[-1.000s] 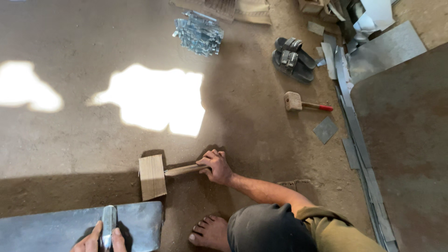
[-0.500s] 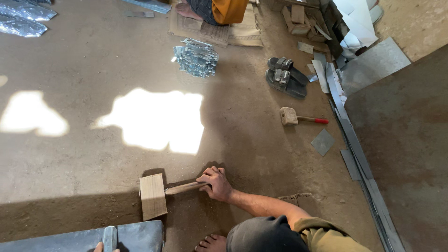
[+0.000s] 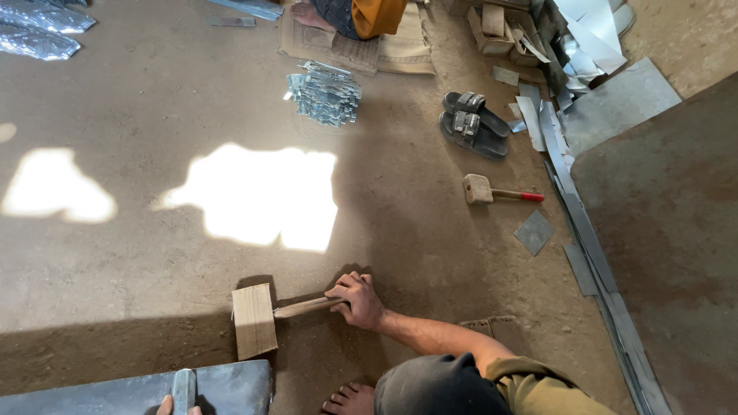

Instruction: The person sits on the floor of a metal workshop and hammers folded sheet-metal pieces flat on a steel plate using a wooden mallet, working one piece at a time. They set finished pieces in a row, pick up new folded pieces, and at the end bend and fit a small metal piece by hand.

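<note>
My right hand (image 3: 357, 301) grips the handle of a large wooden mallet (image 3: 255, 320). The mallet's block head rests on the dirt floor, with the handle pointing right. At the bottom edge my left hand (image 3: 178, 406) is mostly cut off, and its fingers wrap a short grey metal bar (image 3: 184, 386). That bar stands on a flat grey metal sheet (image 3: 92, 396) lying at the lower left. My bare foot (image 3: 350, 400) shows just right of the sheet.
A smaller mallet with a red-tipped handle (image 3: 492, 191) lies to the right, near a pair of dark sandals (image 3: 473, 123). Metal strips and sheets (image 3: 584, 230) line the right side. A pile of small shiny metal pieces (image 3: 324, 96) sits ahead. Another person sits on a mat (image 3: 361, 19) at the top.
The view has tilted upward, so the floor ahead and the seated person come into sight. My left hand and the sheet slid toward the bottom edge. The mallet stays on the floor.
</note>
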